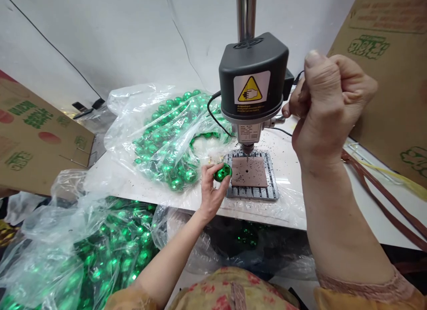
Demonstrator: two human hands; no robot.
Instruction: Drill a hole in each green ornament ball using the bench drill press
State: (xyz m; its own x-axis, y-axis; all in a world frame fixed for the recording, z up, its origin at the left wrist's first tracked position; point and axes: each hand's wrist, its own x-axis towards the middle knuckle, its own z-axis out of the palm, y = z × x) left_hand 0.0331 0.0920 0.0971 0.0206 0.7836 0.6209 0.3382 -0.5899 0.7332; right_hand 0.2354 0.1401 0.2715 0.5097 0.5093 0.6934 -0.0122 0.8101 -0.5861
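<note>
A green faceted ball (222, 172) is pinched between the thumb and fingers of my left hand (213, 187), at the left edge of the drill press base. My right hand (328, 96) is closed in a fist beside the drill press head (253, 78), around its feed lever (276, 121); the fist hides most of the lever. Below the chuck (247, 147), a brown square block (251, 173) with a small dark hole lies on the slotted metal base (271, 190). The ball is apart from the drill bit.
Green balls in clear plastic (163, 141) cover the table's left side; another bagful (113, 252) sits lower left. Cardboard boxes stand left (40, 136) and right (390, 78). Brown straps (383, 194) lie at the right. Dark shavings litter the base and white table (290, 167).
</note>
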